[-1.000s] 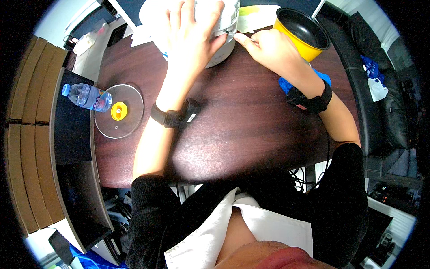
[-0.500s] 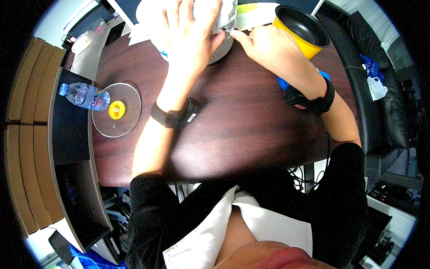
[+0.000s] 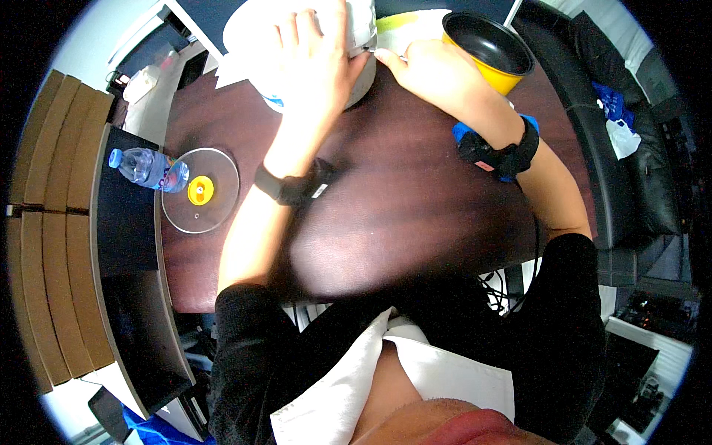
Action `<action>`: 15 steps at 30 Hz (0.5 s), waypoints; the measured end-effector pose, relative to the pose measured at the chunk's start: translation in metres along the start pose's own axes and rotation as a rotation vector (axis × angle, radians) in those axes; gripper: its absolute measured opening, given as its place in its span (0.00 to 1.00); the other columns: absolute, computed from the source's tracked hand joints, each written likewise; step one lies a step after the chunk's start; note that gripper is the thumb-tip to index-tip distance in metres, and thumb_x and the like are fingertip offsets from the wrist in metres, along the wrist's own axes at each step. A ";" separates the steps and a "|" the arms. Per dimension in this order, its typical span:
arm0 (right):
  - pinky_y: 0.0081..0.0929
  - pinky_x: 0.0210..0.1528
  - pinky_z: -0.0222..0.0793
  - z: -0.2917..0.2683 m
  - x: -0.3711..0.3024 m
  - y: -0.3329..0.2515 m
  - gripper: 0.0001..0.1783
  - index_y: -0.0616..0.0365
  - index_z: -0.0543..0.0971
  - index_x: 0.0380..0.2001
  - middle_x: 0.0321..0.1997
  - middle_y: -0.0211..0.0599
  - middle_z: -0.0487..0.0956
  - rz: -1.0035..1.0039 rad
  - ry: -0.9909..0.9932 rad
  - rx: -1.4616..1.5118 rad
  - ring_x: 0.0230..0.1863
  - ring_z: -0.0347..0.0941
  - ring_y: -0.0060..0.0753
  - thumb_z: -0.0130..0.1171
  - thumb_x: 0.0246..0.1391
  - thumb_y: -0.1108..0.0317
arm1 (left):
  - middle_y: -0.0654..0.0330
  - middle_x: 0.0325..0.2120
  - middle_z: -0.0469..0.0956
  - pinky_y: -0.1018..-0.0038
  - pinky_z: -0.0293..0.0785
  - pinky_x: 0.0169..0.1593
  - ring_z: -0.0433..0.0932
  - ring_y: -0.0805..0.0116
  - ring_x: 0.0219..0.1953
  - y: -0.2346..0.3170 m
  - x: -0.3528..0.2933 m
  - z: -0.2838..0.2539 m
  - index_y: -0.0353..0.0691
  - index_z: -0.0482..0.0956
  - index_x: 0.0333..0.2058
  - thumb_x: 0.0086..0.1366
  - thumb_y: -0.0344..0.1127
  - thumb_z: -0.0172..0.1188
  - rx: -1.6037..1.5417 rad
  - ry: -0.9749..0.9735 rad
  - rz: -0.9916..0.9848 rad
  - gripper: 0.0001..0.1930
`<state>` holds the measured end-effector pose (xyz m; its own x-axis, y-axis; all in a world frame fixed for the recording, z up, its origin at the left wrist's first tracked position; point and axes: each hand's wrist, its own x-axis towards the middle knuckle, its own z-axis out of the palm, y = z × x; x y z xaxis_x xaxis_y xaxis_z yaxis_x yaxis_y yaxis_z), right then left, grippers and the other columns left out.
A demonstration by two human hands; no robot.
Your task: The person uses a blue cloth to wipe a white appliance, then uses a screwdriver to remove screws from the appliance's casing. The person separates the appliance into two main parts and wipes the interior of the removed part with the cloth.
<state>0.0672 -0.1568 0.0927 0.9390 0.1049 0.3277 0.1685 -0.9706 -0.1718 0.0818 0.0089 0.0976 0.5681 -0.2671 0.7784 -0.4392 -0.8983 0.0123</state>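
At the top centre of the frame sits one white, rounded appliance, blue-marked low on its side and cut off by the upper edge. The person's left hand lies over it, fingers spread, hiding much of it. The right hand is curled beside it; whether it grips anything cannot be told. It partly covers one yellow pot, black inside, at upper right. At left, one bottle overlaps one clear lid on the table.
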 end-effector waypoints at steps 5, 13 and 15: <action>0.43 0.40 0.77 -0.011 0.001 -0.005 0.34 0.65 0.83 0.25 0.24 0.56 0.80 0.023 -0.058 0.004 0.32 0.80 0.54 0.48 0.59 0.41 | 0.42 0.52 0.67 0.51 0.62 0.60 0.65 0.43 0.56 -0.026 0.015 -0.015 0.42 0.61 0.63 0.43 0.45 0.74 -0.086 -0.144 0.121 0.48; 0.43 0.36 0.77 -0.005 0.006 0.002 0.34 0.68 0.81 0.23 0.23 0.59 0.79 0.027 -0.128 0.146 0.28 0.80 0.55 0.49 0.59 0.42 | 0.47 0.46 0.72 0.53 0.64 0.57 0.68 0.47 0.52 -0.029 0.014 0.001 0.42 0.69 0.58 0.40 0.47 0.74 -0.045 -0.039 0.194 0.44; 0.39 0.25 0.70 0.007 0.009 0.008 0.38 0.64 0.77 0.17 0.14 0.48 0.73 0.036 -0.142 0.238 0.16 0.70 0.44 0.45 0.61 0.38 | 0.47 0.47 0.72 0.54 0.65 0.56 0.69 0.47 0.52 -0.031 0.013 0.005 0.42 0.69 0.58 0.39 0.47 0.74 -0.066 -0.055 0.185 0.44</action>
<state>0.0788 -0.1623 0.0880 0.9755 0.1167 0.1868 0.1840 -0.8978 -0.4001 0.1065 0.0317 0.1041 0.5094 -0.4461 0.7359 -0.5833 -0.8077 -0.0858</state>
